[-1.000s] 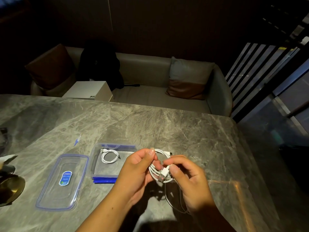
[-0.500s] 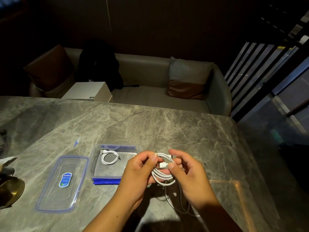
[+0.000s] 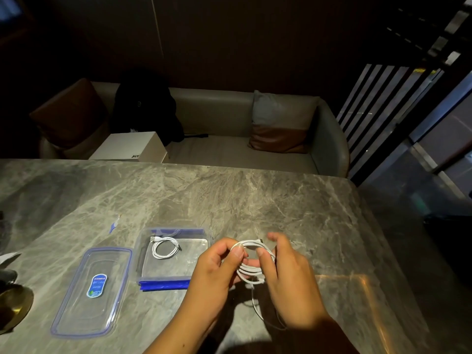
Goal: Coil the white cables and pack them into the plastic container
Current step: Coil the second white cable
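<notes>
White cable coiled between left grip and right grip (tail dangling).

We look through one wide-angle camera worn on the head, set above the near edge of the table and facing forward and down across it. The left hand and right hand are closest, over that edge; the sofa lies beyond the table's far edge.
</notes>
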Tool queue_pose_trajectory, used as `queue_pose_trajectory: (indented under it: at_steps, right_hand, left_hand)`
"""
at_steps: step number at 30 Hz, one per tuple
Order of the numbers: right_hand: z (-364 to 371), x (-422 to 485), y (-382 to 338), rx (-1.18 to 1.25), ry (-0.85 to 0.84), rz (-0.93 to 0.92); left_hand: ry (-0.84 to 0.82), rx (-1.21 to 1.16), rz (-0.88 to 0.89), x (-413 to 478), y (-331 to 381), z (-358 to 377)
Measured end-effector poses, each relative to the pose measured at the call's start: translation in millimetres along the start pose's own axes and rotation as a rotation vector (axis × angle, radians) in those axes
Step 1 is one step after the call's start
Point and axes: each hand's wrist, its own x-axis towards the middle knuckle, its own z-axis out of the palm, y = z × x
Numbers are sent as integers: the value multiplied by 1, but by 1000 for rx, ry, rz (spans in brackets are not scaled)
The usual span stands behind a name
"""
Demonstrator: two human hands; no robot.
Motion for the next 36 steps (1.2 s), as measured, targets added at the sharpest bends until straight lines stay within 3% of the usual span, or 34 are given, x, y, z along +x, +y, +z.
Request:
queue_pose_trajectory:
  at_steps: [2, 4, 9, 13, 18, 24, 36]
  right_hand:
    - [1, 1, 1, 58, -29, 10]
    - [5, 2, 5, 302, -60, 68]
    - [6, 2, 2, 1205, -238, 468]
    - [-1, 6, 3, 1602, -398, 767]
    - [-4, 11, 8, 1592, -571, 818]
    - [0, 11, 12, 1447, -637, 839]
    - [-7, 26, 32, 1092, -280, 556]
  left_hand:
    - [-9, -50, -6, 0, 0, 1]
    - [-9, -82, -2, 0, 2, 3]
    - [23, 3, 44, 4, 0, 1]
    - [-10, 10, 28, 3, -1, -3]
    - [-73, -5, -2, 1, -5, -13]
    - [-148, 77, -32, -6, -11, -17]
    - [72, -104, -181, -18, -20, -15]
